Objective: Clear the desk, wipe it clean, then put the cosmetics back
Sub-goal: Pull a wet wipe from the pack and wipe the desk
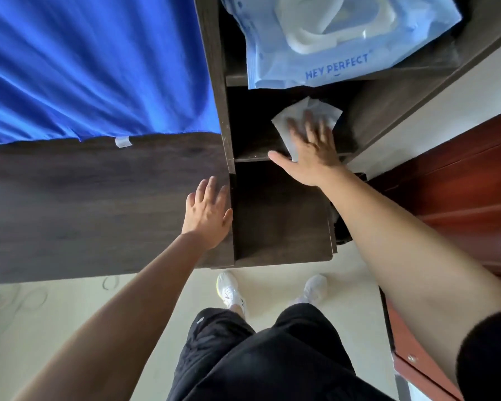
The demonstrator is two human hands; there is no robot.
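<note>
My right hand point(310, 149) lies flat with fingers spread on a white wet wipe point(284, 117), pressing it onto the middle shelf point(252, 140) of the dark wood shelving unit. My left hand point(207, 214) rests palm down, fingers apart, on the dark wood desk top point(84, 204) next to the unit's side panel. A light blue pack of wipes point(344, 53) with a white flip lid lies on the shelf above. No cosmetics are in view.
A blue curtain point(93, 62) hangs behind the desk. A red-brown wooden door or cabinet point(460, 192) stands to the right. Below are the pale floor point(70, 314), my black shorts and white shoes. The lower shelf point(281, 215) juts toward me.
</note>
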